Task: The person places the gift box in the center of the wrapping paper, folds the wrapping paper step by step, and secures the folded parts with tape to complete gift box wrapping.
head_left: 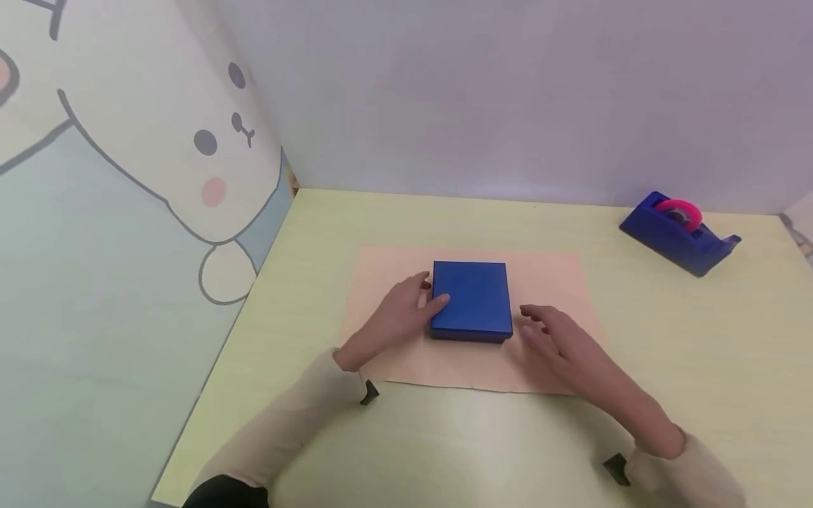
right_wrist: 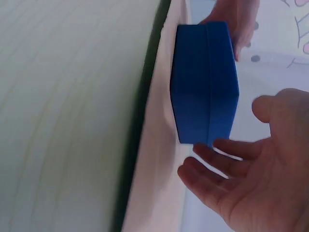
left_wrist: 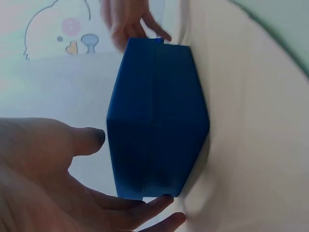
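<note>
A square blue box (head_left: 471, 296) with a lid lies flat on a pink sheet of paper (head_left: 387, 367). My left hand (head_left: 400, 310) is at the box's left side, its thumb over the top edge in the head view. In the left wrist view a slim gap shows between that thumb (left_wrist: 89, 141) and the box (left_wrist: 154, 121); the fingers reach along its far side. To the right of the box my right hand (head_left: 565, 349) hovers apart from it. Its fingers are loosely spread with nothing between them, as the right wrist view shows beside the box (right_wrist: 205, 87).
A blue tape dispenser (head_left: 676, 236) with a pink roll (head_left: 682, 212) stands at the back right of the pale yellow table (head_left: 444, 451). A plain wall (head_left: 476, 99) rises behind the table, and a panel with a cartoon animal (head_left: 159, 162) borders its left.
</note>
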The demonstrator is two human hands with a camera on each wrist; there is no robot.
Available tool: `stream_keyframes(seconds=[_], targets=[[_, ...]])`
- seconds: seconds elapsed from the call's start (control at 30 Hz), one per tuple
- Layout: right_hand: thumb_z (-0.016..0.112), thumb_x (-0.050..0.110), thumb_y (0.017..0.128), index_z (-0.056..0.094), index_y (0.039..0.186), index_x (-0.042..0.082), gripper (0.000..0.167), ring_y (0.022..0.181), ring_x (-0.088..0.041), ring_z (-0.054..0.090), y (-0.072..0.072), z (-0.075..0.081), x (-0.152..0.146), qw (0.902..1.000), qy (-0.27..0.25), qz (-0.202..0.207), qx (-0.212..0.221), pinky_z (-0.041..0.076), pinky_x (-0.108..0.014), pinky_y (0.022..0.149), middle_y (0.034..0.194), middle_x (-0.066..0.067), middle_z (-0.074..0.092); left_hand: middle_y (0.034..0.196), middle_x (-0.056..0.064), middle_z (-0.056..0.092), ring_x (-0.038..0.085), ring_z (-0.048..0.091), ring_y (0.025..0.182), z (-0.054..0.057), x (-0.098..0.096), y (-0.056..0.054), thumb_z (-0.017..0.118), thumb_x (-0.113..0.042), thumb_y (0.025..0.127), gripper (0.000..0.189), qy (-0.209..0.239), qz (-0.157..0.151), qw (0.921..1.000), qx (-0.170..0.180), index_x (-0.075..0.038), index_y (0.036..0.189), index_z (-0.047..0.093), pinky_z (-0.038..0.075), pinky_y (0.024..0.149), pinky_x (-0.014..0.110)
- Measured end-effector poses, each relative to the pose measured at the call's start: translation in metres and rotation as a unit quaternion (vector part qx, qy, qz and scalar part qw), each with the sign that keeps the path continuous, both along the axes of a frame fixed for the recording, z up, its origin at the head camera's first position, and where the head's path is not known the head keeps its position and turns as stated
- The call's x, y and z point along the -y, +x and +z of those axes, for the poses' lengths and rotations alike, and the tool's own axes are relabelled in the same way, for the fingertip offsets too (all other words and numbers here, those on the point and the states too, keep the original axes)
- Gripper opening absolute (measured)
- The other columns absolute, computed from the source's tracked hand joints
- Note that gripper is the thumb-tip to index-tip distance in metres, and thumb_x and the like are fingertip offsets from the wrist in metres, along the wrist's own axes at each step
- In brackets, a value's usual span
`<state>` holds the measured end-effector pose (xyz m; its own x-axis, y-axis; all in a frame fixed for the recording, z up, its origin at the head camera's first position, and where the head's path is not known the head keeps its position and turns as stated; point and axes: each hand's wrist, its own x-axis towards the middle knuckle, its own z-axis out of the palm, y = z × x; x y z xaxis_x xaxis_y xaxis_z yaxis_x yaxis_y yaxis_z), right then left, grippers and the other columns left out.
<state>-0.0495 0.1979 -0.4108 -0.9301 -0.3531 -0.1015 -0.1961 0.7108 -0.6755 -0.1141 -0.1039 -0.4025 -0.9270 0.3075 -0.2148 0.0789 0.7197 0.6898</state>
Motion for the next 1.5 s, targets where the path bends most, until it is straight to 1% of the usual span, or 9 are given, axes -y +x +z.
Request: stream_keyframes(seconds=[0.1,0.17,0.23,0.5,0.7,0.83,1.0,1.27,1.5], targets=[[0.041,0.038,0.113,0.051,0.147,-0.001,0.053,0.131,-0.042,0.058,-0.002,-0.003,0.010,0.9998,0.005,-0.010,-0.015,0.047,-0.062,0.108,0.145,-0.022,0.059,0.093,0.016,0.071,0.029,0.069,0.088,-0.002,-0.006,0.005,0.055,-0.042,0.107,0.058,-0.007,-0.033,0.9989,-0.031,0.003,0.144,0.053,0.055,0.079,0.034],[0.042,0.034,0.113,0.058,0.140,-0.003,0.048,0.130,-0.042,0.058,-0.003,-0.004,0.012,0.9994,0.014,-0.006,-0.032,0.046,-0.062,0.109,0.139,-0.022,0.063,0.067,0.008,0.057,0.022,0.055,0.062,-0.002,-0.009,0.005,0.055,-0.041,0.108,0.052,-0.006,-0.045,0.9980,-0.043,0.002,0.136,0.058,0.041,0.062,0.028],[0.042,0.030,0.113,0.065,0.131,-0.003,0.044,0.129,-0.044,0.059,-0.003,-0.006,0.014,0.9983,0.023,0.003,-0.054,0.045,-0.062,0.109,0.134,-0.022,0.066,0.059,0.001,0.045,0.017,0.043,0.054,-0.003,-0.011,0.005,0.055,-0.041,0.108,0.048,-0.003,-0.052,0.9974,-0.049,0.001,0.131,0.060,0.032,0.057,0.026],[0.044,0.026,0.113,0.069,0.123,0.001,0.037,0.126,-0.043,0.060,-0.001,-0.005,0.008,0.9964,0.035,0.015,-0.075,0.045,-0.062,0.109,0.129,-0.020,0.068,0.066,0.000,0.044,0.017,0.046,0.064,-0.002,-0.021,0.002,0.055,-0.043,0.107,0.047,-0.014,-0.054,0.9970,-0.053,-0.001,0.126,0.062,0.033,0.058,0.027],[0.043,0.025,0.113,0.069,0.124,0.000,0.038,0.126,-0.044,0.060,-0.001,-0.003,-0.002,0.9972,0.039,0.012,-0.063,0.045,-0.062,0.109,0.129,-0.021,0.068,0.070,0.007,0.056,0.030,0.065,0.092,-0.002,-0.033,0.003,0.052,-0.045,0.108,0.055,-0.029,-0.059,0.9957,-0.066,0.002,0.133,0.062,0.050,0.080,0.036],[0.043,0.026,0.113,0.068,0.126,0.000,0.038,0.128,-0.045,0.059,-0.001,-0.003,-0.007,0.9980,0.027,0.010,-0.055,0.044,-0.064,0.109,0.131,-0.021,0.068,0.110,0.026,0.069,0.043,0.062,0.118,-0.001,-0.036,0.005,0.052,-0.047,0.107,0.066,-0.025,-0.045,0.9973,-0.052,0.008,0.144,0.051,0.051,0.101,0.051],[0.036,0.031,0.115,0.064,0.134,0.001,0.045,0.129,-0.042,0.059,-0.002,-0.003,-0.017,0.9996,-0.009,-0.023,-0.012,0.044,-0.063,0.109,0.133,-0.020,0.067,0.157,0.027,0.038,0.044,0.040,0.144,-0.001,-0.035,0.009,0.058,-0.046,0.105,0.084,0.000,-0.002,0.9979,-0.065,-0.003,0.165,0.019,0.040,0.117,0.056],[0.037,0.026,0.114,0.056,0.138,-0.008,0.046,0.130,-0.054,0.050,0.002,-0.005,-0.055,0.9947,0.015,-0.097,-0.030,0.039,-0.070,0.105,0.138,-0.034,0.057,0.165,0.016,0.032,0.039,0.030,0.153,-0.009,-0.034,0.013,0.061,-0.032,0.106,0.053,0.015,-0.083,0.9751,-0.205,-0.016,0.155,0.048,0.034,0.122,0.057],[0.045,0.022,0.110,0.047,0.140,-0.018,0.050,0.120,-0.062,0.051,0.008,-0.015,-0.084,0.9803,0.052,-0.186,-0.041,0.041,-0.073,0.095,0.132,-0.046,0.053,0.164,0.015,0.032,0.037,0.031,0.152,-0.011,-0.036,0.013,0.064,-0.032,0.104,0.049,0.010,-0.105,0.9718,-0.211,-0.014,0.149,0.055,0.034,0.123,0.055]])
